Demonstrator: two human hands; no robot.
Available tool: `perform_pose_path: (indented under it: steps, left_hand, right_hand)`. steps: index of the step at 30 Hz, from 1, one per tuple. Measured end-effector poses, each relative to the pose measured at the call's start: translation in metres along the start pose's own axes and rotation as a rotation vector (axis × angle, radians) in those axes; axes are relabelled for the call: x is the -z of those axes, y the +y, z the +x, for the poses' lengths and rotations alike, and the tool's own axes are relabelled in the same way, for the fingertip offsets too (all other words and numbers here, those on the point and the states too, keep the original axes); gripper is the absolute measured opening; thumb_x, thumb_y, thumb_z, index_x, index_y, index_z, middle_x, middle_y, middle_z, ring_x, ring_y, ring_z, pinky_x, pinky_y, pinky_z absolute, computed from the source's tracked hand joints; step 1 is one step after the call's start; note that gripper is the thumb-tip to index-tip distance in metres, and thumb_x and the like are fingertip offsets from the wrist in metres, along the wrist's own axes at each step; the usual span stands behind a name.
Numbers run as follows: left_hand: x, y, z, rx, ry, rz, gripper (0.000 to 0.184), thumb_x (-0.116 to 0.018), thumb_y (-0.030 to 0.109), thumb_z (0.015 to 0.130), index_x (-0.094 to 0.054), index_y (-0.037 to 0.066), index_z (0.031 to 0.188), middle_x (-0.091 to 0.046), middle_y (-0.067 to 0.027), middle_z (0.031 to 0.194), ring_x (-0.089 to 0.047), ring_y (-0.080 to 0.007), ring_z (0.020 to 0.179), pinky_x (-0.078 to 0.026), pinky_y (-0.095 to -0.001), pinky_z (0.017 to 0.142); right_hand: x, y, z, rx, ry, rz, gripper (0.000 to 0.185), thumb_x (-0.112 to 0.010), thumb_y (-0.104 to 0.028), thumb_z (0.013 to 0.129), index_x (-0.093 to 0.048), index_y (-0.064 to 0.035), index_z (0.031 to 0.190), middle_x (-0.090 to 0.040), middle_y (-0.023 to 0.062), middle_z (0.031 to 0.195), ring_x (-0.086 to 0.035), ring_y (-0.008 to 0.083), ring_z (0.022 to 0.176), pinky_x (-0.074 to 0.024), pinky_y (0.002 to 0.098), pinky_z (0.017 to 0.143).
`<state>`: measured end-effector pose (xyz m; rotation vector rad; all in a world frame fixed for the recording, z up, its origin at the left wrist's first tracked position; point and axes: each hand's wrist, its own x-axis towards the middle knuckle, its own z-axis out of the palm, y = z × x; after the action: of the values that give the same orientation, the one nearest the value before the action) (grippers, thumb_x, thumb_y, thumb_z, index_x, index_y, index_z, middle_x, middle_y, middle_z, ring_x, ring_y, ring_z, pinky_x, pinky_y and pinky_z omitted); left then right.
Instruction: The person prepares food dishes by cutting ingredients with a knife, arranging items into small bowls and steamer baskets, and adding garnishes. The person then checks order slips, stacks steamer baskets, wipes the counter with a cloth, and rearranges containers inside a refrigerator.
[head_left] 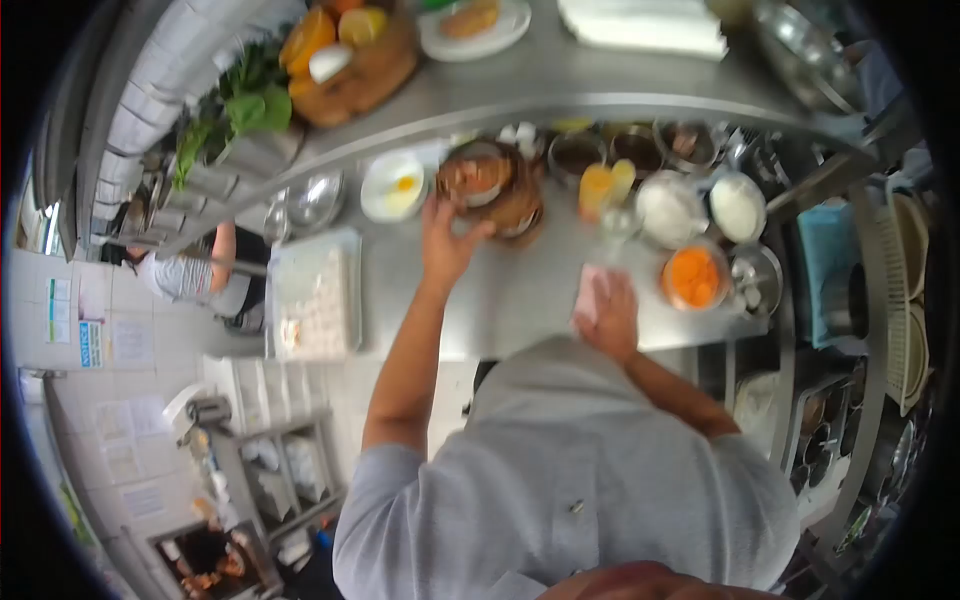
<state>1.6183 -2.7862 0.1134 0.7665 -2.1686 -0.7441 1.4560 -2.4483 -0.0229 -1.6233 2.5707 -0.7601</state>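
Observation:
My left hand (pixel 452 240) reaches to the near edge of a round brown wooden board (pixel 510 205), thumb and fingers spread apart around its left side. A bowl with reddish-brown contents (pixel 474 178) stands on the board; this part is blurred. Just left of that hand lies a white dish with something yellow in it (pixel 393 187). Nearer the front edge of the steel counter (pixel 510 290), my right hand (pixel 610 318) holds a pink cloth (pixel 592 290) against the surface. Beyond the right hand are a yellow item (pixel 598 188) and a bowl of orange pieces (pixel 692 277).
A clear tray of pale pieces (pixel 318 295) lies at the counter's left. White-filled bowls (pixel 668 210) stand at the right. A steel shelf (pixel 560 88) crosses above the back, bearing plates and fruit. Another person (pixel 190 275) stands at far left.

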Motion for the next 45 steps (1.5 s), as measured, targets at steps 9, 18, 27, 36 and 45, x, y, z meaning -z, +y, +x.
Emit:
perform_pose_path:
  steps: [9,18,27,36,45]
  left_hand:
    - [-0.049,-0.015,-0.039,0.120,-0.051,-0.064,0.050,-0.099,0.019,0.081,-0.061,0.007,0.112,-0.040,-0.0296,0.159,-0.053,-0.0486,0.140,-0.046,-0.0514,0.119]
    - [-0.047,-0.033,-0.045,0.065,-0.040,-0.169,0.072,-0.096,0.023,0.084,-0.060,0.009,0.145,-0.031,-0.0317,0.169,-0.046,-0.0527,0.149,-0.043,-0.0538,0.125]
    - [-0.047,-0.025,-0.062,0.143,-0.026,-0.107,0.069,-0.091,0.027,0.089,-0.055,0.013,0.146,-0.028,-0.0325,0.169,-0.043,-0.0560,0.150,-0.045,-0.0542,0.125]
    - [-0.047,-0.023,-0.069,0.150,-0.022,-0.142,0.068,-0.085,0.027,0.095,-0.050,0.017,0.153,-0.030,-0.0328,0.169,-0.043,-0.0558,0.151,-0.044,-0.0536,0.126]
    - [0.050,-0.036,-0.123,0.215,-0.052,-0.127,0.057,-0.076,0.019,0.099,-0.055,0.015,0.151,-0.052,-0.0193,0.157,-0.057,-0.0442,0.140,-0.050,-0.0493,0.116]
  right_hand:
    - [0.026,0.002,0.023,0.144,-0.061,-0.005,0.088,-0.075,-0.052,0.091,-0.052,0.0030,0.156,-0.046,0.0322,0.162,-0.035,0.0563,0.155,-0.0245,0.0662,0.130]
    - [-0.001,0.012,0.032,0.257,-0.127,-0.006,0.086,-0.075,-0.051,0.093,-0.051,-0.0002,0.158,-0.046,0.0325,0.162,-0.035,0.0562,0.156,-0.0273,0.0663,0.128]
    - [-0.014,0.017,0.025,0.286,0.003,-0.009,0.083,-0.074,-0.051,0.096,-0.051,-0.0048,0.161,-0.046,0.0321,0.162,-0.036,0.0572,0.155,-0.0292,0.0677,0.126]
    - [-0.006,0.012,0.027,0.308,-0.025,0.022,0.080,-0.076,-0.043,0.095,-0.052,-0.0039,0.161,-0.046,0.0332,0.162,-0.037,0.0579,0.154,-0.0287,0.0677,0.127]
    - [-0.004,0.003,0.029,0.278,-0.058,-0.027,0.074,-0.073,-0.043,0.099,-0.055,-0.0008,0.157,-0.048,0.0321,0.161,-0.040,0.0580,0.152,-0.0299,0.0666,0.128]
